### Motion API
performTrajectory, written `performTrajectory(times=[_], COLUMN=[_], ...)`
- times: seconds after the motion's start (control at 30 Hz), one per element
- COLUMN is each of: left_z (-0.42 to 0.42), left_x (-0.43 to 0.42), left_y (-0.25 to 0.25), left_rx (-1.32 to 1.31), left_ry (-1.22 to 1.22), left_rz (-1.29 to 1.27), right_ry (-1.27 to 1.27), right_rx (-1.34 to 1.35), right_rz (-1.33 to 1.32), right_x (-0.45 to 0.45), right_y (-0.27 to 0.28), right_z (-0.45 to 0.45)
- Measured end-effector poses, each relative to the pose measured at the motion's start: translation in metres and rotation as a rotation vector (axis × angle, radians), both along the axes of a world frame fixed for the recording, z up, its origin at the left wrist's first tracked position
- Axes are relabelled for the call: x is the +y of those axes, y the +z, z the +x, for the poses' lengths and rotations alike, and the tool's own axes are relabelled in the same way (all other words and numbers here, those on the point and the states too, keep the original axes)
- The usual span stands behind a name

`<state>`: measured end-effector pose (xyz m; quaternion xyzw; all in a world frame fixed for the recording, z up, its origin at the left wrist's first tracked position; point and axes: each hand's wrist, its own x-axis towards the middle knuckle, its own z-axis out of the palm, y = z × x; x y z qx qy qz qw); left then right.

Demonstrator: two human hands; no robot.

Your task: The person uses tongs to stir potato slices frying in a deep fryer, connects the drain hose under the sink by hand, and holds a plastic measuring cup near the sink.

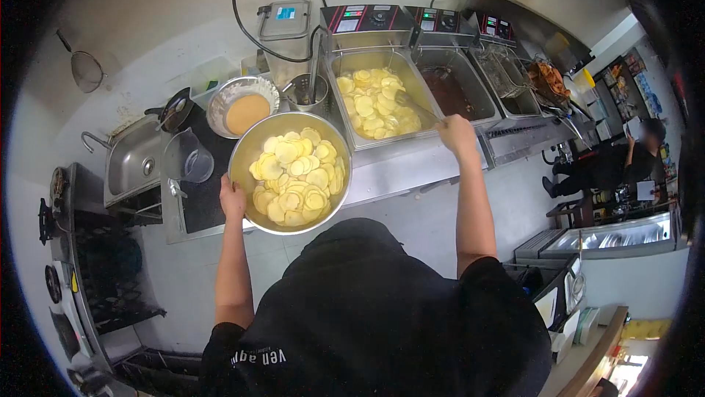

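Observation:
My left hand (233, 200) is closed on the left rim of a large metal bowl (346, 184), with some fingers hidden under it. Pale yellow potato slices (297, 180) lie heaped inside the bowl, which is tilted towards me. My right hand (457, 135) is wrapped round the handle of a long metal utensil (418, 109). The utensil's far end reaches into the left fryer basin (340, 66), among more potato slices (376, 103) in oil; its head is partly hidden, so I cannot tell its exact kind.
A middle fryer basin (455, 92) of dark oil and a fryer basket (503, 66) stand to the right. On the left are a batter bowl (220, 96), a perforated metal container (305, 99), a clear jug (192, 162) and a sink (136, 165). A person (631, 154) is at far right.

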<state>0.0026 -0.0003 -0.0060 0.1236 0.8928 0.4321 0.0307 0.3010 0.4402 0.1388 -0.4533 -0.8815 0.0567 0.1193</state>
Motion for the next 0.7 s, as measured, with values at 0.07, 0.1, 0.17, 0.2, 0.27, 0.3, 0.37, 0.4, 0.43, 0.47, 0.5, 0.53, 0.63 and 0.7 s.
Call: performTrajectory(times=[0.07,0.1,0.17,0.2,0.27,0.3,0.37,0.4,0.43,0.47,0.5,0.53,0.63,0.7], left_z=[0.003,0.003,0.002,0.0,-0.005,-0.004,-0.002,0.0,0.003,0.005,0.007,0.008,0.006,0.005], left_x=[0.001,0.001,0.0,-0.001,-0.002,-0.001,-0.001,0.001,0.002,0.003,0.003,0.004,0.003,0.002], left_y=[0.006,0.006,0.006,0.003,-0.008,-0.006,-0.002,0.002,0.008,0.013,0.016,0.019,0.015,0.013], left_rx=[-0.01,-0.012,-0.033,-0.033,-0.035,-0.034,-0.034,-0.033,-0.041,-0.049,-0.048,-0.043,-0.033,-0.027], left_ry=[-0.024,-0.022,-0.019,-0.019,-0.04,-0.046,-0.042,-0.045,-0.04,-0.034,-0.031,-0.022,-0.021,-0.029], left_rz=[0.053,0.054,0.016,0.015,0.059,0.058,0.073,0.072,0.069,0.066,0.065,0.039,0.034,0.053], right_ry=[-0.041,-0.083,-0.124,-0.171,-0.17,-0.167,-0.168,-0.163,-0.164,-0.152,-0.14,-0.138,-0.191,-0.19], right_rx=[-0.005,-0.004,0.017,0.04,0.039,0.035,0.014,-0.011,-0.009,-0.027,-0.044,-0.044,-0.055,-0.092], right_rz=[-0.111,-0.223,-0.291,-0.359,-0.351,-0.342,-0.331,-0.319,-0.319,-0.279,-0.24,-0.239,-0.361,-0.342], right_x=[0.008,0.007,0.003,0.0,0.007,0.009,0.013,0.014,0.02,0.027,0.027,0.027,0.026,0.023], right_y=[0.005,0.009,0.017,0.019,0.009,0.007,0.005,0.004,0.0,-0.008,-0.008,-0.007,0.001,0.005], right_z=[0.011,0.012,0.009,0.008,0.005,0.003,0.0,-0.002,-0.003,-0.003,-0.006,-0.007,-0.011,-0.013])
